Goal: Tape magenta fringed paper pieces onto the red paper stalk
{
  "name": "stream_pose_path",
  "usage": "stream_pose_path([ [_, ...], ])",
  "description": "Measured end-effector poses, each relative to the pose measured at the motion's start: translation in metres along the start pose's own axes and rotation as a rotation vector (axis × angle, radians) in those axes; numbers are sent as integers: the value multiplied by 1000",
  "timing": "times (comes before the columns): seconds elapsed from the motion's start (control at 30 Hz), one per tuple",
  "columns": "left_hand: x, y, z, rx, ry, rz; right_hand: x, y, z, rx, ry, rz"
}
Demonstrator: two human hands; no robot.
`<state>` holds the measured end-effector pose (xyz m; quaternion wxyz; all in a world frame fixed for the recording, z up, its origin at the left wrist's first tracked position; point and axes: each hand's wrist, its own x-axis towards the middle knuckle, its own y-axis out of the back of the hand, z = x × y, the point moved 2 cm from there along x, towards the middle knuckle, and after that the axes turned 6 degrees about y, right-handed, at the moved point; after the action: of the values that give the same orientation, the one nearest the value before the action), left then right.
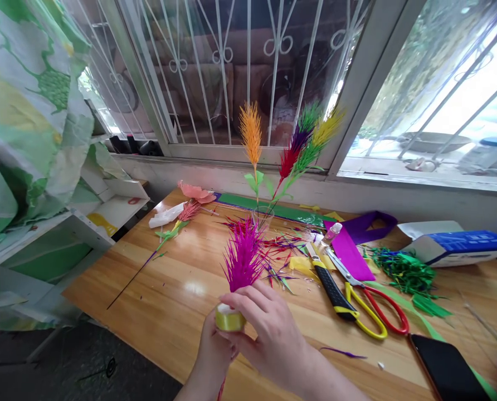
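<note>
My left hand (214, 346) is closed around the lower part of a bristly magenta artificial flower spike (243, 256), which stands upright over the table; its reddish stem comes out below the hand. My right hand (267, 323) pinches a roll of yellow tape (230, 318) between thumb and fingers, right against the base of the spike. The right fingers partly cover the spike's base, and the left fingers are mostly hidden behind the roll. Farther back, an orange spike (251, 132) and multicoloured spikes (301, 139) stand in a clear cup (266, 218).
On the wooden table (177, 301) lie a pink spike (189, 211) at left, a utility knife (332, 287), scissors (374, 306), a phone (449, 365), green shreds (405, 273) and a blue-white box (461, 246) at right. Cut scraps (279, 245) lie mid-table. A barred window rises behind.
</note>
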<state>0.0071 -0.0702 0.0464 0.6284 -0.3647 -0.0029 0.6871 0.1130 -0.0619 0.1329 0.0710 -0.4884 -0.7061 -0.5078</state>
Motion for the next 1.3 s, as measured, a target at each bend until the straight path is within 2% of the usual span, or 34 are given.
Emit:
stream_pose_path([
  [0.13, -15, -7, 18, -22, -151, -8, -11, -2, -6, 10, -2, 151],
  [0.23, -21, -6, 22, 1, -172, 8, -26, 3, -5, 12, -50, 208],
  [0.33, -21, -3, 20, 20, -171, -14, -37, 6, 0, 34, -89, 189],
  [0.47, -22, -4, 20, 5, -109, -130, -44, 5, 5, 40, -85, 182],
  [0.6, -27, -7, 24, -56, -28, -159, -42, 3, 5, 36, -99, 198],
  [0.77, -24, -6, 24, -65, -9, -200, -37, 2, 4, 53, -100, 214],
  [1.03, -22, -4, 24, -99, -28, -213, -39, 0, 3, 53, -44, 166],
  [1.3, -23, -3, 29, -126, -18, -199, -31, -5, 2, 68, -53, 170],
])
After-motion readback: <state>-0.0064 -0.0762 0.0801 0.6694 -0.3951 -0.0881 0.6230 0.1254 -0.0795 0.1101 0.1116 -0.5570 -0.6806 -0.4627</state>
